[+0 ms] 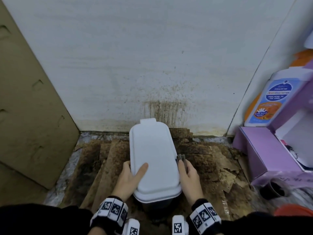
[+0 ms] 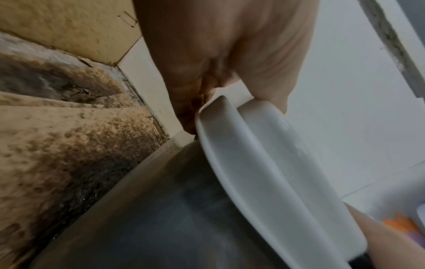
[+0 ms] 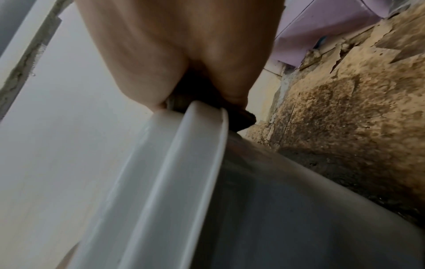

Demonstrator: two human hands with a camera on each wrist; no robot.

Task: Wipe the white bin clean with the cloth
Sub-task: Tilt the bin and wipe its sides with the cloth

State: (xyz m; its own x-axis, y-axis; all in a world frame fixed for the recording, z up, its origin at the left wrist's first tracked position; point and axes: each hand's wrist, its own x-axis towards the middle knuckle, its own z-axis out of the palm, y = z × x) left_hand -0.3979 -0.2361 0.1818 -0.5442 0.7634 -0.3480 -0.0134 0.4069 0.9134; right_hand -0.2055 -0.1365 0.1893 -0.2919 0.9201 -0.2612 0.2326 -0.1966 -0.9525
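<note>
A white bin [image 1: 154, 156] with a shut lid stands on the stained floor by the wall. My left hand [image 1: 130, 175] grips its left rim, thumb on top of the lid and fingers under the edge [image 2: 230, 112]. My right hand [image 1: 188, 173] holds a dark grey cloth [image 1: 180, 157] against the bin's right rim. In the right wrist view the cloth [image 3: 243, 116] is pinched between fingers and lid edge [image 3: 202, 127]. The bin's grey body [image 3: 299, 209] shows below the lid.
A purple cardboard box [image 1: 264, 155] with a soap bottle [image 1: 269, 100] stands at the right. Brown cardboard [image 1: 30, 102] leans at the left. The wall [image 1: 152, 56] behind is stained, and torn dirty cardboard [image 1: 220, 163] covers the floor. A dark cup [image 1: 274, 189] sits near right.
</note>
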